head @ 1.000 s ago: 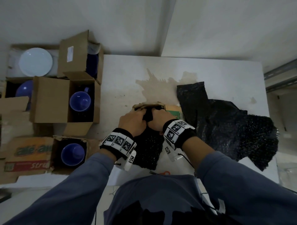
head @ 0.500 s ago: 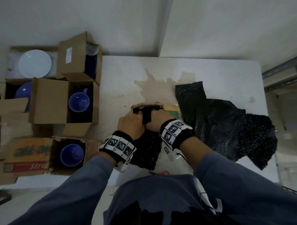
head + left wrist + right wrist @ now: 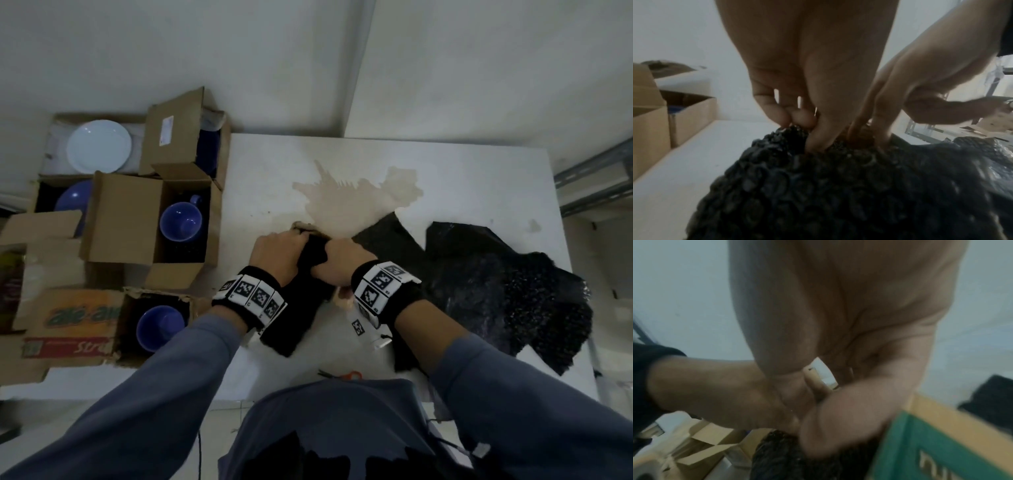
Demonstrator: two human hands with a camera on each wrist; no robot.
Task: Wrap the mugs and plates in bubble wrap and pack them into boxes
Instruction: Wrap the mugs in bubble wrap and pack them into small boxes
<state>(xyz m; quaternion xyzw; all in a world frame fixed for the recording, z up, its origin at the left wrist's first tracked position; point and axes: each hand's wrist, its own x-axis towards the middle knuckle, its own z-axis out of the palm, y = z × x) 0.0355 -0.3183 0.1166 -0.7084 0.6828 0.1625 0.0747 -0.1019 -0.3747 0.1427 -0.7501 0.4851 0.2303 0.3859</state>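
Green edge of small box, seen before by right wrist, now hidden in head view. Left hand (image 3: pixel 277 251) and right hand (image 3: pixel 339 262) side by side, fingers curled, pinching black bubble wrap bundle (image 3: pixel 301 301) on white table (image 3: pixel 462 178). Loose wrap sheet (image 3: pixel 496 287) at right. Boxes with blue mugs (image 3: pixel 181 221) at left; white plate (image 3: pixel 99 146) behind.

box (image 3: pixel 310 229) under hands, wrapped item unseen

Black bubble wrap (image 3: pixel 496 291) with a bumpy, glinting plastic surface, matt brown cardboard boxes (image 3: pixel 126 219), glossy blue ceramic mugs (image 3: pixel 180 221), glossy white plate (image 3: pixel 99 146), smooth, stained white bench (image 3: pixel 462 185).
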